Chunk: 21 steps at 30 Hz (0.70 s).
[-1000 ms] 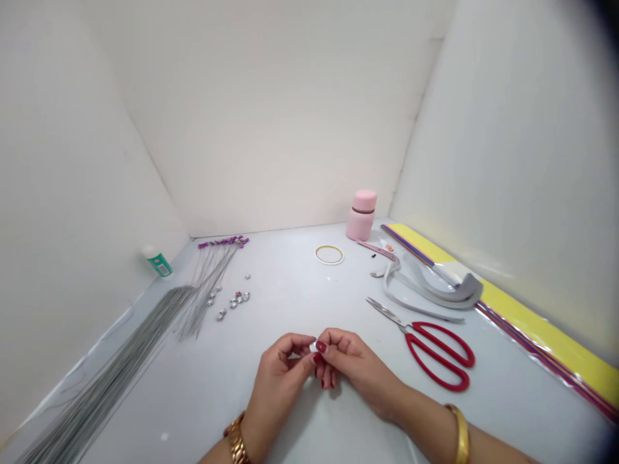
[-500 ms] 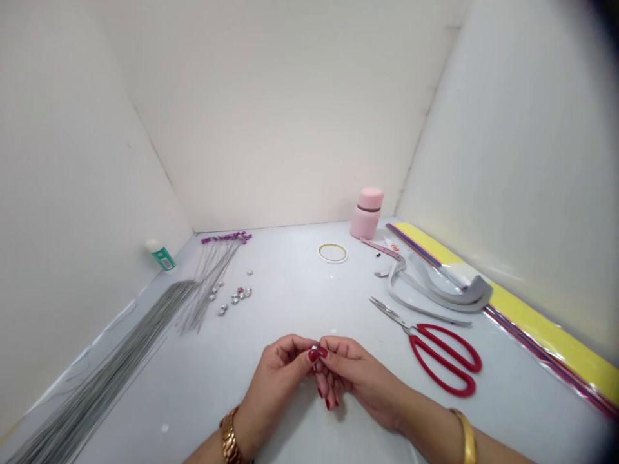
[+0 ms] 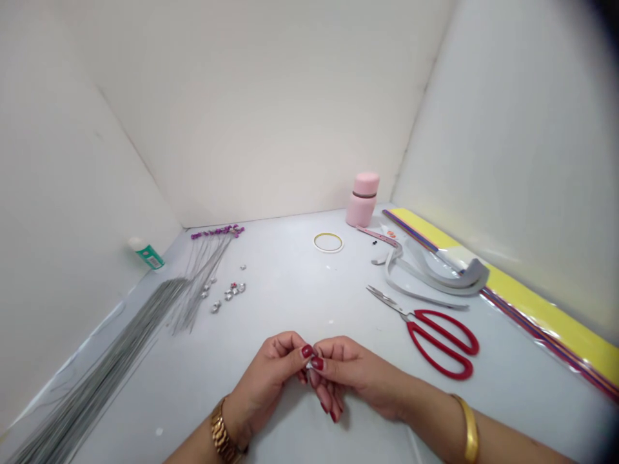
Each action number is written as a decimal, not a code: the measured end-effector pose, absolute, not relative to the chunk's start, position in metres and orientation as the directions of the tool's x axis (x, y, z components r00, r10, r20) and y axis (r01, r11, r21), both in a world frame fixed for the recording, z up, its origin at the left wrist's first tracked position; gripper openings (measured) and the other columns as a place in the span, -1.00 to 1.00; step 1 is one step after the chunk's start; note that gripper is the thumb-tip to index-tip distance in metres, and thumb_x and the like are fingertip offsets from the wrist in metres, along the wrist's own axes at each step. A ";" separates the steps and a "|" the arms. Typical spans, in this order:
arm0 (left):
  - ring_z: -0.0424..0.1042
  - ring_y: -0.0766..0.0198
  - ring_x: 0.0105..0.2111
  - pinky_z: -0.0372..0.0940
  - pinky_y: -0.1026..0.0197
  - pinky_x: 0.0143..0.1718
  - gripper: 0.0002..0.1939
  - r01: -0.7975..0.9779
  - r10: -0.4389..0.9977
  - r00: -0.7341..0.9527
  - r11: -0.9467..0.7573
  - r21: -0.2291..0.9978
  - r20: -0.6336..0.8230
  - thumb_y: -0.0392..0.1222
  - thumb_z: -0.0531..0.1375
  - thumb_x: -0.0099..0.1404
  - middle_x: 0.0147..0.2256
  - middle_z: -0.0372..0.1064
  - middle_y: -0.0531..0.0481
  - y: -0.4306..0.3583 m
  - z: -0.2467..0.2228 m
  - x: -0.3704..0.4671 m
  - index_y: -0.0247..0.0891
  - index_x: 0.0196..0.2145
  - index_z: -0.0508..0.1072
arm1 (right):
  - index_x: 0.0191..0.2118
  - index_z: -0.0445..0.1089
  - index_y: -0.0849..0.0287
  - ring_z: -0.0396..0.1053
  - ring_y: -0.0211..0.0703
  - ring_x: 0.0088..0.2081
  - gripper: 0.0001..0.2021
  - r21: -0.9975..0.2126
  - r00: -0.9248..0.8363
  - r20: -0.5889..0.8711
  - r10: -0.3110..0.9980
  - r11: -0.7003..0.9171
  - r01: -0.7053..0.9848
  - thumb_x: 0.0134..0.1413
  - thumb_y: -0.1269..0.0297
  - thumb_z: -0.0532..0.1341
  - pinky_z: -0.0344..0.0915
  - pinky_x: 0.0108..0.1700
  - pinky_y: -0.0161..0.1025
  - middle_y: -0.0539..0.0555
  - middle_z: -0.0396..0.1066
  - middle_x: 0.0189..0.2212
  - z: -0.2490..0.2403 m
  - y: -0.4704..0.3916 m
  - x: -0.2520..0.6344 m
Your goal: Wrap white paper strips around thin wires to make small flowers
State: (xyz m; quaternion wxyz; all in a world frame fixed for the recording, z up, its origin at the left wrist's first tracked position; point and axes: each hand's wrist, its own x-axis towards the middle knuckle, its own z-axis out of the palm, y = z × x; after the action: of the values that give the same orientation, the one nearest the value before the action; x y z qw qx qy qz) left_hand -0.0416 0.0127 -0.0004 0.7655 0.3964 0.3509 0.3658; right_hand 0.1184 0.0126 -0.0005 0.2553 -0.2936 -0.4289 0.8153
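My left hand (image 3: 278,367) and my right hand (image 3: 355,374) meet low in the middle of the view, thumbs and forefingers closed in a pinch. Between the fingertips a bit of a small silvery-white paper piece (image 3: 309,365) shows; most of it is covered by the fingers. The other fingers of the right hand curl loosely below it. To the left, several small silver folded stars (image 3: 229,295) lie scattered, one reddish. Red-handled scissors (image 3: 411,317) lie to the right of my right hand, blades slightly parted and pointing away.
Grey wire stems (image 3: 106,361) run along the left, with purple-tipped stems (image 3: 213,241) behind. A green-and-white glue bottle (image 3: 147,254) leans by the left wall. Farther back are a tape ring (image 3: 329,250) and a pink flask (image 3: 362,209). Pale paper strips (image 3: 449,283) and yellow sheets (image 3: 541,303) lie right.
My thumbs have shifted on the small piece, the right thumb now lower than the left. The view has tilted slightly; the things on the table lie as before.
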 end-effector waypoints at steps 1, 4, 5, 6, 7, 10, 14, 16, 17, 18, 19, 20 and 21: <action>0.34 0.31 -0.65 0.14 0.27 -0.52 -0.77 -0.273 0.839 0.484 0.415 0.868 -0.249 -0.16 0.17 0.14 -0.66 0.31 0.04 0.013 -0.001 -0.042 -0.31 -0.59 0.31 | -0.46 0.28 0.30 0.24 -0.42 -0.70 -0.69 -0.843 -0.708 -0.260 0.656 -0.512 -0.164 0.03 0.10 0.12 0.10 -0.66 -0.51 -0.04 0.32 -0.69 -0.001 0.013 0.119; 0.34 0.32 -0.62 0.15 0.28 -0.48 -0.75 -0.253 0.859 0.445 0.392 0.885 -0.253 -0.15 0.20 0.11 -0.66 0.33 0.03 0.012 0.000 -0.042 -0.31 -0.62 0.32 | -0.45 0.27 0.30 0.24 -0.43 -0.70 -0.72 -0.827 -0.736 -0.253 0.628 -0.535 -0.172 0.04 0.14 0.12 0.10 -0.66 -0.52 -0.04 0.32 -0.70 -0.001 0.013 0.120; 0.34 0.31 -0.61 0.15 0.27 -0.47 -0.74 -0.250 0.867 0.427 0.384 0.889 -0.255 -0.12 0.20 0.11 -0.66 0.33 0.03 0.012 0.001 -0.042 -0.32 -0.63 0.33 | -0.45 0.27 0.31 0.25 -0.42 -0.70 -0.73 -0.826 -0.742 -0.249 0.623 -0.537 -0.173 0.04 0.15 0.12 0.10 -0.66 -0.52 -0.04 0.33 -0.70 -0.001 0.013 0.121; 0.35 0.30 -0.60 0.16 0.27 -0.47 -0.72 -0.246 0.875 0.412 0.377 0.893 -0.255 -0.08 0.20 0.10 -0.66 0.34 0.02 0.011 0.001 -0.041 -0.32 -0.63 0.35 | -0.45 0.28 0.31 0.25 -0.42 -0.70 -0.73 -0.825 -0.745 -0.245 0.620 -0.537 -0.176 0.05 0.16 0.12 0.10 -0.66 -0.52 -0.03 0.33 -0.70 -0.002 0.014 0.121; 0.35 0.29 -0.59 0.17 0.26 -0.46 -0.71 -0.244 0.879 0.404 0.371 0.896 -0.254 -0.05 0.21 0.08 -0.66 0.35 0.01 0.011 0.002 -0.041 -0.32 -0.61 0.36 | -0.45 0.28 0.31 0.26 -0.42 -0.70 -0.74 -0.823 -0.747 -0.241 0.619 -0.539 -0.180 0.05 0.17 0.12 0.11 -0.66 -0.52 -0.03 0.34 -0.69 -0.002 0.014 0.121; 0.36 0.28 -0.59 0.19 0.25 -0.45 -0.75 -0.246 0.879 0.414 0.358 0.900 -0.237 -0.06 0.24 0.05 -0.63 0.38 0.00 0.010 0.004 -0.039 -0.33 -0.55 0.39 | -0.46 0.28 0.32 0.26 -0.41 -0.70 -0.74 -0.812 -0.739 -0.236 0.632 -0.546 -0.208 0.07 0.19 0.10 0.11 -0.66 -0.52 -0.01 0.34 -0.69 -0.003 0.015 0.121; 0.37 0.28 -0.60 0.19 0.24 -0.46 -0.76 -0.272 0.882 0.408 0.365 0.890 -0.237 -0.09 0.24 0.05 -0.64 0.37 0.01 0.010 0.003 -0.038 -0.33 -0.56 0.38 | -0.44 0.28 0.32 0.26 -0.41 -0.70 -0.75 -0.806 -0.737 -0.233 0.634 -0.550 -0.218 0.09 0.20 0.08 0.10 -0.67 -0.52 0.00 0.35 -0.69 -0.001 0.015 0.121; 0.37 0.27 -0.60 0.20 0.24 -0.47 -0.74 -0.278 0.885 0.394 0.373 0.885 -0.249 -0.06 0.25 0.03 -0.65 0.37 0.01 0.010 0.002 -0.038 -0.33 -0.58 0.38 | -0.43 0.28 0.32 0.27 -0.42 -0.70 -0.75 -0.809 -0.736 -0.239 0.633 -0.549 -0.210 0.09 0.20 0.08 0.10 -0.67 -0.52 0.00 0.35 -0.68 0.000 0.014 0.120; 0.37 0.27 -0.60 0.20 0.24 -0.47 -0.73 -0.282 0.886 0.389 0.376 0.883 -0.253 -0.06 0.26 0.01 -0.65 0.36 0.01 0.010 0.001 -0.038 -0.33 -0.59 0.37 | -0.43 0.27 0.32 0.27 -0.42 -0.69 -0.75 -0.810 -0.732 -0.241 0.637 -0.548 -0.210 0.09 0.20 0.08 0.10 -0.67 -0.53 0.00 0.35 -0.68 0.000 0.014 0.120; 0.37 0.27 -0.60 0.20 0.24 -0.47 -0.73 -0.289 0.886 0.388 0.378 0.880 -0.253 -0.06 0.26 0.01 -0.65 0.36 0.02 0.011 0.001 -0.039 -0.33 -0.60 0.36 | -0.44 0.27 0.32 0.27 -0.42 -0.69 -0.74 -0.811 -0.728 -0.241 0.642 -0.545 -0.212 0.09 0.19 0.08 0.10 -0.66 -0.52 0.00 0.35 -0.68 0.000 0.014 0.120; 0.37 0.27 -0.60 0.20 0.25 -0.47 -0.73 -0.300 0.886 0.390 0.380 0.875 -0.251 -0.06 0.27 0.01 -0.65 0.36 0.02 0.011 0.000 -0.039 -0.33 -0.60 0.35 | -0.44 0.27 0.32 0.28 -0.41 -0.68 -0.74 -0.811 -0.724 -0.239 0.647 -0.543 -0.217 0.09 0.19 0.08 0.12 -0.66 -0.52 0.01 0.35 -0.68 -0.001 0.014 0.119; 0.37 0.28 -0.61 0.20 0.25 -0.48 -0.73 -0.313 0.885 0.396 0.380 0.871 -0.244 -0.07 0.27 0.01 -0.66 0.36 0.03 0.011 0.000 -0.038 -0.33 -0.60 0.34 | -0.45 0.26 0.32 0.28 -0.40 -0.68 -0.73 -0.812 -0.720 -0.237 0.652 -0.540 -0.222 0.09 0.18 0.07 0.13 -0.65 -0.51 0.01 0.35 -0.68 -0.002 0.014 0.119; 0.37 0.29 -0.62 0.20 0.25 -0.48 -0.73 -0.327 0.884 0.405 0.380 0.865 -0.235 -0.08 0.26 0.02 -0.66 0.35 0.04 0.012 -0.001 -0.038 -0.33 -0.60 0.33 | -0.45 0.25 0.31 0.28 -0.40 -0.69 -0.72 -0.812 -0.718 -0.233 0.656 -0.537 -0.227 0.09 0.16 0.07 0.14 -0.65 -0.50 0.01 0.35 -0.68 -0.003 0.014 0.118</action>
State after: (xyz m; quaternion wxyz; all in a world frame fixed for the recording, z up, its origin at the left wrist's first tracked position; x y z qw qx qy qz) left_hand -0.0382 0.0116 -0.0010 0.7463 0.3815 0.3648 0.4055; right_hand 0.1183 0.0142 -0.0029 0.2645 -0.2669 -0.4016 0.8352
